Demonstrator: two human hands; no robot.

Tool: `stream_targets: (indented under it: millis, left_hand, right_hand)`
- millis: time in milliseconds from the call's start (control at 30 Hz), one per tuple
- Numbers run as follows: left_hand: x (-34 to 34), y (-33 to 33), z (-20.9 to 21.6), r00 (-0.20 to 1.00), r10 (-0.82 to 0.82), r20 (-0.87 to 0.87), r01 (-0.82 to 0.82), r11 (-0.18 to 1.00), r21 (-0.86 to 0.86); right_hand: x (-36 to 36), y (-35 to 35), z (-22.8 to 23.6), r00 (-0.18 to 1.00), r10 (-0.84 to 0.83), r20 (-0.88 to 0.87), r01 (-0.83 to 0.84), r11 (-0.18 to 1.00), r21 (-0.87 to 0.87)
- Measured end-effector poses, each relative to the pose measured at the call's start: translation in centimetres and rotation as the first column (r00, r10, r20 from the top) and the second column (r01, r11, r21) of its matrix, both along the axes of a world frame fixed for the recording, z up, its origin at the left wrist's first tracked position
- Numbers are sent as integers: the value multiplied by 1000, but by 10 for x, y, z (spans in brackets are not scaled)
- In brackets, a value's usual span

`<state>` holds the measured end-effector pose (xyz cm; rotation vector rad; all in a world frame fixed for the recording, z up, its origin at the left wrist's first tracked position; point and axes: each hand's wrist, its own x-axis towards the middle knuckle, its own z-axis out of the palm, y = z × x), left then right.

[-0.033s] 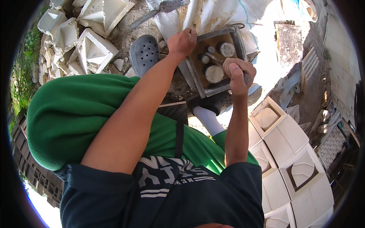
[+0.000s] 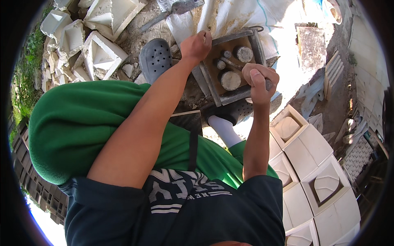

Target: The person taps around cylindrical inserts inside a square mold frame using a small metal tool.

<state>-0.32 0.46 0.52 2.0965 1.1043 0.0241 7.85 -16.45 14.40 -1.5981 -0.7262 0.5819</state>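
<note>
My right hand (image 2: 259,81) is wrapped round the handle of a hammer (image 2: 234,64). The double-ended hammer head hangs over a square, grey-rimmed frame (image 2: 258,47). Inside the frame is a flat brown fill (image 2: 230,45). Two round, pale-topped pieces stand there, one far (image 2: 243,54) and one near (image 2: 230,80), close beside the hammer. At the frame's far left corner my left hand (image 2: 197,46) is closed, fingers curled. Whatever it grips, if anything, is hidden under the fingers.
Broken white blocks (image 2: 104,55) are heaped at the left. A trowel-like tool (image 2: 172,14) lies on a white sheet (image 2: 236,16) at the back. Cream blocks with leaf-shaped recesses (image 2: 312,164) stand lower right. My clogs (image 2: 156,59) flank the frame.
My right hand has shifted very slightly to the right with the hammer. The left hand and the frame look the same.
</note>
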Motion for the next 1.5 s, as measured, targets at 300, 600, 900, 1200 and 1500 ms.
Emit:
stream_targets:
  millis: [300, 600, 900, 1200, 1500]
  left_hand:
    - [4, -2, -1, 1000, -22, -12, 23, 999, 36]
    - [3, 1, -8, 1000, -10, 15, 9, 998, 59]
    - [1, 0, -5, 1000, -13, -3, 13, 999, 38]
    - [2, 0, -1, 1000, -9, -1, 9, 1000, 30]
    - [2, -4, -1, 1000, -7, -1, 7, 999, 32]
  right_hand:
    - [2, -8, 9, 994, -66, -86, 74, 993, 92]
    - [-23, 9, 14, 789, -575, -217, 612, 768, 190]
    - [-18, -9, 12, 983, -182, -35, 185, 968, 171]
    - [-17, -6, 14, 994, -102, 46, 93, 983, 158]
    - [-17, -14, 2, 978, -207, -30, 209, 955, 212]
